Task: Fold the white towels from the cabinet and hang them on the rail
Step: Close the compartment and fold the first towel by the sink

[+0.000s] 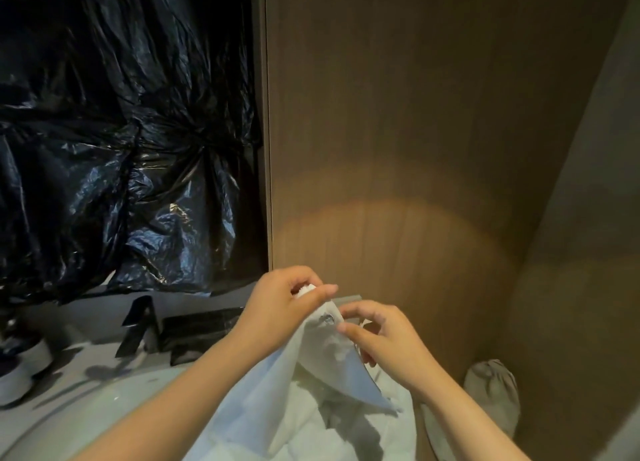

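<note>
The person is showing two bare forearms, uncovered right down to the bottom edge, a left hand (280, 304) and a right hand (384, 336) with smooth, slender fingers, and is perhaps wearing the pale grey fabric shoe (491, 391) showing at lower right.

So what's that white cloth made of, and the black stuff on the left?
The towel looks like soft, matte cloth, probably cotton: it drapes and creases loosely. The black sheet looks like thin glossy plastic: crinkled, with sharp highlights.
</note>
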Action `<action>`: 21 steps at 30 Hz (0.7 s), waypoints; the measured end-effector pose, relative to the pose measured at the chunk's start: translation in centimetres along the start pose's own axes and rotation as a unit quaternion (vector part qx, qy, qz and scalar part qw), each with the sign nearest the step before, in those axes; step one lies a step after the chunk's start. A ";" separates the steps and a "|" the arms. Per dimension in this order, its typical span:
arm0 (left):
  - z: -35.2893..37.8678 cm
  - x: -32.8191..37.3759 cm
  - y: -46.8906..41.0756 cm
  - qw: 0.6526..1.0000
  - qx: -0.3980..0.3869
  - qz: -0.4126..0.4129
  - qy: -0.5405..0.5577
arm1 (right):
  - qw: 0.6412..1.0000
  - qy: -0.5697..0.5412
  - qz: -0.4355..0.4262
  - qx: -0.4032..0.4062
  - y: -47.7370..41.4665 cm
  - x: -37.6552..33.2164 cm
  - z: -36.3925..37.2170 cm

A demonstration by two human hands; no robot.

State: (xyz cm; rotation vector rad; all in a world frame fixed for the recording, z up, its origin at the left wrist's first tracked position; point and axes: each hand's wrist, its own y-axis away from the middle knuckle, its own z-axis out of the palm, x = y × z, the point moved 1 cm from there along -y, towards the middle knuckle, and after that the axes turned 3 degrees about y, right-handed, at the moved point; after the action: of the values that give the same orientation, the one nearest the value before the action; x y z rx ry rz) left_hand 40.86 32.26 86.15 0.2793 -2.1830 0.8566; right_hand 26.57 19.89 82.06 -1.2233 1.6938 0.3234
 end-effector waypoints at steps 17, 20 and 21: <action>-0.9 -1.0 5.5 0.987 0.066 -0.114 0.090 | 0.993 -0.093 0.020 0.075 1.7 -0.8 1.9; -0.4 -0.9 5.7 0.986 0.080 -0.110 0.093 | 0.992 -0.076 -0.014 0.098 1.7 -2.0 2.1; -0.3 -0.9 5.7 0.986 0.083 -0.110 0.097 | 0.992 -0.072 -0.018 0.098 1.7 -2.3 2.1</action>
State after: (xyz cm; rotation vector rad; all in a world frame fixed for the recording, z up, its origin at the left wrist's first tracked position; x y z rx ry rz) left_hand 39.16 36.68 82.91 0.4884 -1.8642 0.9021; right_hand 26.35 23.38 82.44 -1.0589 1.5399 0.2122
